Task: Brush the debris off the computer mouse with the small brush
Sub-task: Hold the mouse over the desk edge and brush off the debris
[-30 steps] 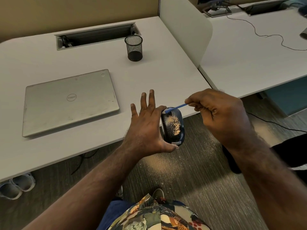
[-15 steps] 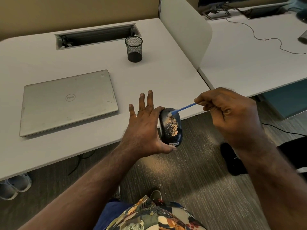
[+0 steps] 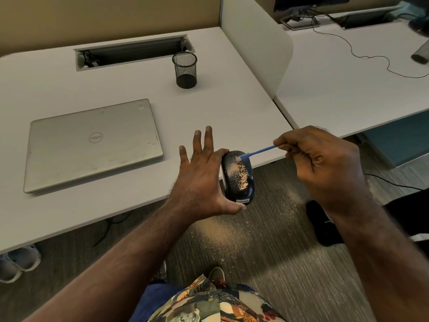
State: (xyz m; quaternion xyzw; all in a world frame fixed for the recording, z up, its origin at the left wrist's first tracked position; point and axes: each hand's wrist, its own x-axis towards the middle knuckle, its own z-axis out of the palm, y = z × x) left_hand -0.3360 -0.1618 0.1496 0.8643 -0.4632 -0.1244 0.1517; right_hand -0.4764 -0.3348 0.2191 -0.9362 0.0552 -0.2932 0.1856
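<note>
The left hand (image 3: pixel 199 182) gripped the mouse (image 3: pixel 238 177) between thumb and forefinger, the thumb under its near end and the forefinger curled over its far end, with the other three fingers spread out straight. The mouse was black, held up in the air just past the front edge of the surface (image 3: pixel 130 108) and above the floor (image 3: pixel 267 247), its top turned toward the camera. A patch of tan debris (image 3: pixel 240 176) lay scattered across the middle of its back, and a label reading Lenovo sat at its near end.

The right hand (image 3: pixel 325 168) was clenched around the brush (image 3: pixel 257 152), pinching the blue handle near its end. The brush slanted down to the left, and its pale tip touched the mouse near the far end, just above the debris.

On the floor below the hands lay a dusting of the same tan powder. A closed silver laptop (image 3: pixel 92 145) lay on the surface to the left, well apart from the mouse. A black mesh cup (image 3: pixel 185 70) stood upright farther back, near a cable slot (image 3: pixel 132 52). A white divider (image 3: pixel 257 49) separated this surface from the one on the right, where a cable (image 3: pixel 371 56) trailed.
</note>
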